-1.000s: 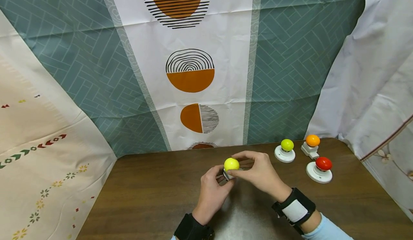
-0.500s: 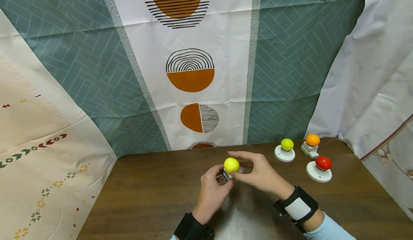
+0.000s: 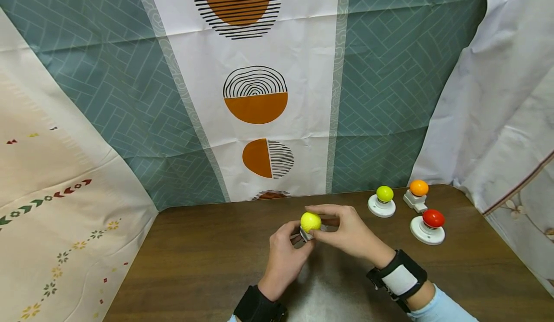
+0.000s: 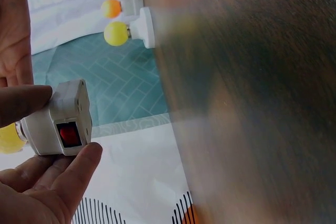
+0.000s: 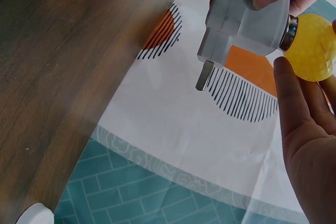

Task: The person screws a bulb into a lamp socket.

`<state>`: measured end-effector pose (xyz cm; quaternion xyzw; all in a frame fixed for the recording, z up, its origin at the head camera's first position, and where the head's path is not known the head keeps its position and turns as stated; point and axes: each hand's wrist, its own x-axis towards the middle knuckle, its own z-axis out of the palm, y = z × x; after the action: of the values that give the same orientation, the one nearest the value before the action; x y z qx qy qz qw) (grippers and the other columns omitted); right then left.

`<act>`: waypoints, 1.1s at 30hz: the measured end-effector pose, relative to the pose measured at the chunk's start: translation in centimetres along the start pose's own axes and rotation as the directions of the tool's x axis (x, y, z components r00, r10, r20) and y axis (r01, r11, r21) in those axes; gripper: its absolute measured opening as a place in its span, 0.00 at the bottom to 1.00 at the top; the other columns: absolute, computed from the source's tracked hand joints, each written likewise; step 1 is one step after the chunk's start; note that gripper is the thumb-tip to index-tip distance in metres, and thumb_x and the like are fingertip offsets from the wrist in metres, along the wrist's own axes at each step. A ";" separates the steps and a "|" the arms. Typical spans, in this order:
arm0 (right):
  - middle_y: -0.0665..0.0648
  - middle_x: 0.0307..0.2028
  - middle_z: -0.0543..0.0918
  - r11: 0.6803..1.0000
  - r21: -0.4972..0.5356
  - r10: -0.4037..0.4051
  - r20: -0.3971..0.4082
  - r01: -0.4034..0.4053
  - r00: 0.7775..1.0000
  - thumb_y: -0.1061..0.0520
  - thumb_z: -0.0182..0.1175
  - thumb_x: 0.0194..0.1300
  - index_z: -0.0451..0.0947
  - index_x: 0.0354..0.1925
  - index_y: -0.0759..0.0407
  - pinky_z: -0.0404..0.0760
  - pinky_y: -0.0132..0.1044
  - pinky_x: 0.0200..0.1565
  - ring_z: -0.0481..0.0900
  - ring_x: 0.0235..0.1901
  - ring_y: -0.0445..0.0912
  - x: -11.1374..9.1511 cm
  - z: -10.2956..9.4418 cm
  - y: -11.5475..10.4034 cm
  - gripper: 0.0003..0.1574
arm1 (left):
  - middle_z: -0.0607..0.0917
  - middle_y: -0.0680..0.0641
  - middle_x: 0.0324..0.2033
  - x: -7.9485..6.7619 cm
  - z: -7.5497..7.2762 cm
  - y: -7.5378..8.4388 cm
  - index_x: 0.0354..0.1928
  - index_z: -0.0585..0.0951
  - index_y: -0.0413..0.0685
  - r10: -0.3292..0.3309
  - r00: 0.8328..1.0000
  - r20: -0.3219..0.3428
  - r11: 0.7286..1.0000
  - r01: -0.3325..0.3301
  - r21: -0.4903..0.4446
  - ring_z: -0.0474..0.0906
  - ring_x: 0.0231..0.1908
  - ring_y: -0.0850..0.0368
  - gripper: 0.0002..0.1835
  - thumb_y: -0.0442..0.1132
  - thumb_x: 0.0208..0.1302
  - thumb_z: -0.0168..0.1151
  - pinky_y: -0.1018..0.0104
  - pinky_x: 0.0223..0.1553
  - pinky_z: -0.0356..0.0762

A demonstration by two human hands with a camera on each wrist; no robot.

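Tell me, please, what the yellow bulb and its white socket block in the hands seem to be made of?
Yellow bulb: probably translucent plastic or frosted glass, with a faceted, faintly glowing surface. White socket block: likely smooth, matte moulded plastic, with rounded edges; a silvery metal collar and plug pin show.

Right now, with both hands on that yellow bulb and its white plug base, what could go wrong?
The left hand only pinches the white plug base with fingertips, so a twist from the right hand on the yellow bulb might slip that grip and drop it onto the table. The metal prong is bare and could jab a finger.
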<state>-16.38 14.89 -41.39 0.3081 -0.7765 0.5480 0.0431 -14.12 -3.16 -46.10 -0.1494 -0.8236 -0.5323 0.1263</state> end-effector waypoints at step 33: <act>0.53 0.52 0.76 1.000 -0.008 0.013 0.012 -0.013 1.000 0.64 0.66 0.52 0.74 0.55 0.58 0.73 0.51 0.48 0.74 0.51 0.49 0.3 -0.2 -3.0 0.30 | 0.78 0.57 0.39 0.2 0.0 -0.3 0.46 0.78 0.54 0.045 0.999 -0.026 0.999 -0.045 0.006 0.77 0.40 0.65 0.17 0.42 0.53 0.68 0.68 0.41 0.75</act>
<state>-15.07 14.31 -38.71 0.3061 -0.7808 0.5434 0.0361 -14.45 -3.29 -46.27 -0.1607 -0.8199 -0.5288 0.1496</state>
